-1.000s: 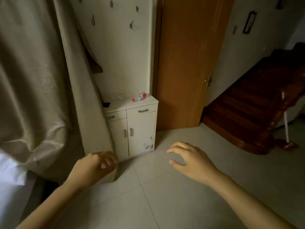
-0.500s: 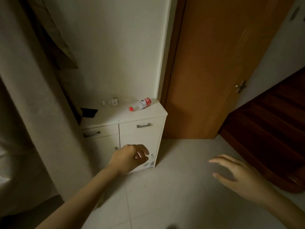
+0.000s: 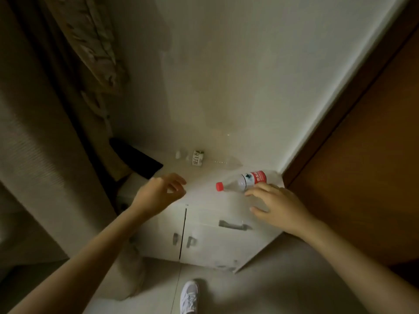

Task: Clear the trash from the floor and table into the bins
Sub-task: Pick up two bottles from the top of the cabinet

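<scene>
- Two plastic bottles lie on their sides on top of a small white cabinet [image 3: 204, 225] set in the corner, between a beige curtain on the left and a brown wooden door on the right.
- The beige curtain [image 3: 34, 155] hangs down the left side, with a patterned cloth [image 3: 90, 41] draped behind it near the top.
- A flat black object [image 3: 136, 159] sits on the cabinet's back left corner, partly tucked behind the curtain.
- The left hand [image 3: 156, 194] hovers over the left part of the cabinet top, fingers loosely curled and apart, holding nothing.
- The clear bottle with a white-and-green label [image 3: 197, 158] lies along the back wall, its cap end pointing left, well apart from both hands.
- The red-capped bottle with a red label [image 3: 241, 183] lies nearer the front right, its cap pointing left.
- The right hand [image 3: 278, 207] reaches over the cabinet's right front edge, fingers spread and apart, the fingertips right at the red-capped bottle's near side; whether they touch it cannot be told.
- A white sneaker [image 3: 189, 295] stands on the pale tiled floor [image 3: 272, 291] in front of the cabinet.
- The brown wooden door [image 3: 362, 155] fills the right side.
</scene>
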The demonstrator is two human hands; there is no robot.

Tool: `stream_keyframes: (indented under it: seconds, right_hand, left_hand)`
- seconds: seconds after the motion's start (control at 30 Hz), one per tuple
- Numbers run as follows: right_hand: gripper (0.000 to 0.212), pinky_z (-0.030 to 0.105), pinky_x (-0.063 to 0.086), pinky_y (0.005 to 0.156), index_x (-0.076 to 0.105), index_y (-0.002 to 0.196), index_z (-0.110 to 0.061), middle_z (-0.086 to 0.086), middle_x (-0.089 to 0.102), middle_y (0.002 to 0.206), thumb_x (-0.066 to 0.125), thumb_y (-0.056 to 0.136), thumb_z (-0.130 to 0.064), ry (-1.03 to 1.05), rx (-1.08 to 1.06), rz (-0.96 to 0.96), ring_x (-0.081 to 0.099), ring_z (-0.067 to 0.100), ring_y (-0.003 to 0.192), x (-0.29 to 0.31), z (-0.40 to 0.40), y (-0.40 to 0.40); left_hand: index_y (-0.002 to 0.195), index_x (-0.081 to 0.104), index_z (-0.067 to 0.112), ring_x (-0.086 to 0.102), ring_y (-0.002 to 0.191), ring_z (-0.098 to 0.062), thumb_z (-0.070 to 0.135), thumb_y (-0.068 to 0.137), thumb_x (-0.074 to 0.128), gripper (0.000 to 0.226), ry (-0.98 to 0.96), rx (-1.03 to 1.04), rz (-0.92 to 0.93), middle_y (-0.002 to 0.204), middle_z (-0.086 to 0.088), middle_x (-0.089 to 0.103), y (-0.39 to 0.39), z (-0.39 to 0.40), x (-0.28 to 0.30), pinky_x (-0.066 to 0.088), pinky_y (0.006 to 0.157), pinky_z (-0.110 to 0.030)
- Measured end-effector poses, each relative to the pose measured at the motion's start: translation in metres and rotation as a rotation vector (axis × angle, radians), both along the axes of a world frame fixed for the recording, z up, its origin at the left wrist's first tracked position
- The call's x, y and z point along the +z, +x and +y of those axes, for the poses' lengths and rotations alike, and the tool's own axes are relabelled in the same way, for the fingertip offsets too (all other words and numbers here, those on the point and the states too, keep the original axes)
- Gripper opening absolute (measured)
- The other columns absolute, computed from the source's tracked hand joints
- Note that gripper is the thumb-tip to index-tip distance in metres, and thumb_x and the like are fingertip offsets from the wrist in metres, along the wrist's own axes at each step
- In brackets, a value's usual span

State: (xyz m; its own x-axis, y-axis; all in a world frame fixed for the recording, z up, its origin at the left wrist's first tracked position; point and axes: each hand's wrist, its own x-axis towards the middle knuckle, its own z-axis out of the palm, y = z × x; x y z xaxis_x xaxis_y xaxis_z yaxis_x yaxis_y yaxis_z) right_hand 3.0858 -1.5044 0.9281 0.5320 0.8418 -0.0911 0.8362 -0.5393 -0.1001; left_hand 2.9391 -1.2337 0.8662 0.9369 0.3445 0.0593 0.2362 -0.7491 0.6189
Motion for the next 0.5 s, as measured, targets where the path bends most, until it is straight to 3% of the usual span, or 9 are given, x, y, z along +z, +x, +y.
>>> stream_keyframes:
  seconds: [0.13, 0.23, 0.33, 0.4, 0.5]
  right_hand:
    - [0.052, 0.027, 0.034, 0.098, 0.038, 0.139, -0.029, -0.007, 0.041, 0.140, 0.056, 0.090, -0.035, -0.113, 0.049, 0.028, 0.039, 0.016, 0.128, -0.048, 0.067, 0.084]
    - [0.067, 0.037, 0.030, 0.106, 0.026, 0.146, -0.026, -0.001, 0.031, 0.147, 0.057, 0.087, -0.031, -0.283, 0.097, 0.024, 0.028, 0.022, 0.135, -0.082, 0.103, 0.121]
    - [0.068, 0.037, 0.025, 0.109, 0.026, 0.146, -0.025, -0.001, 0.030, 0.149, 0.057, 0.086, -0.023, -0.339, 0.173, 0.044, 0.025, 0.022, 0.137, -0.109, 0.127, 0.142]
    - [0.062, 0.039, 0.022, 0.111, 0.030, 0.145, -0.024, 0.001, 0.034, 0.147, 0.055, 0.088, -0.020, -0.360, 0.208, 0.058, 0.028, 0.022, 0.136, -0.124, 0.136, 0.147]
    - [0.039, 0.039, 0.031, 0.104, 0.047, 0.128, -0.024, 0.001, 0.053, 0.128, 0.052, 0.090, -0.020, -0.376, 0.283, 0.037, 0.047, 0.021, 0.118, -0.139, 0.145, 0.150]
  left_hand:
    - [0.130, 0.051, 0.026, 0.053, 0.115, -0.013, 0.034, 0.085, 0.069, 0.049, 0.070, 0.062, 0.051, 0.129, 0.005, 0.056, 0.098, 0.060, -0.033, 0.047, 0.091, -0.029]
    - [0.144, 0.035, 0.028, 0.036, 0.133, -0.023, 0.035, 0.083, 0.071, 0.071, 0.086, 0.059, 0.211, 0.147, 0.000, 0.040, 0.160, 0.090, -0.054, 0.038, 0.103, -0.037]
    - [0.150, 0.023, 0.030, 0.027, 0.138, -0.025, 0.035, 0.083, 0.070, 0.081, 0.191, 0.028, 0.390, 0.151, -0.002, 0.033, 0.199, 0.113, -0.078, 0.034, 0.106, -0.041]
    - [0.150, 0.023, 0.028, 0.033, 0.135, -0.027, 0.036, 0.087, 0.065, 0.076, 0.279, 0.017, 0.505, 0.148, -0.006, 0.038, 0.210, 0.124, -0.090, 0.034, 0.103, -0.041]
    - [0.132, 0.048, 0.020, 0.050, 0.117, -0.027, 0.040, 0.096, 0.045, 0.041, 0.380, 0.052, 0.612, 0.128, -0.008, 0.055, 0.214, 0.131, -0.101, 0.038, 0.095, -0.040]
